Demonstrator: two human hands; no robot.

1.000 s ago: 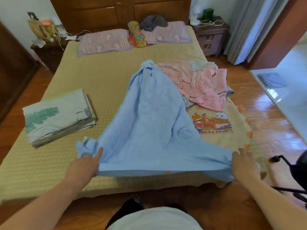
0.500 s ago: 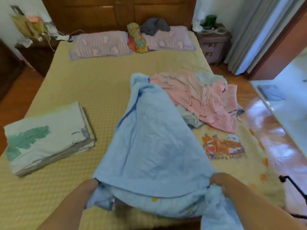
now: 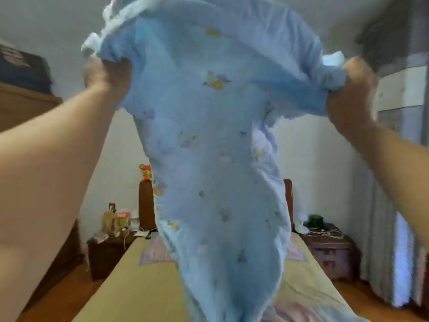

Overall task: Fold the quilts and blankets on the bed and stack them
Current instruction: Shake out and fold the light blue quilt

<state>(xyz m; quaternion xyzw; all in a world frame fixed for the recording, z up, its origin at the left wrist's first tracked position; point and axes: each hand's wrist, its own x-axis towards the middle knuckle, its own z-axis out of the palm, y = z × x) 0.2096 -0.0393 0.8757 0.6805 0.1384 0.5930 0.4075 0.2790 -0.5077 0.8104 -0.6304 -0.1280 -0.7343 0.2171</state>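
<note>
1. A light blue blanket (image 3: 216, 140) printed with small pale cartoon figures fills the middle of the view, lifted high in the air above the bed (image 3: 130, 287).
2. The left hand (image 3: 105, 74) grips the blanket's upper left edge, its fingers curled tightly into a bunch of fabric, with the bare forearm reaching up from the lower left.
3. The right hand (image 3: 350, 89) grips the upper right edge in the same way, fingers closed round gathered cloth, the forearm coming in from the right.
4. The blanket hangs between the two hands, wide at the top and narrowing downward, and its lower end reaches the bed near the bottom of the view.
5. The bed has a yellow-green cover, and a pink patterned pillow (image 3: 153, 254) shows just beside the blanket at the far end.
6. A dark wooden headboard (image 3: 146, 205) stands behind, with a small red and yellow toy (image 3: 146, 171) on its top.
7. A cluttered nightstand (image 3: 109, 254) stands left of the bed, and another nightstand (image 3: 329, 254) stands right of it.
8. Pale curtains (image 3: 394, 240) hang at the right edge.
9. The picture is blurred.
</note>
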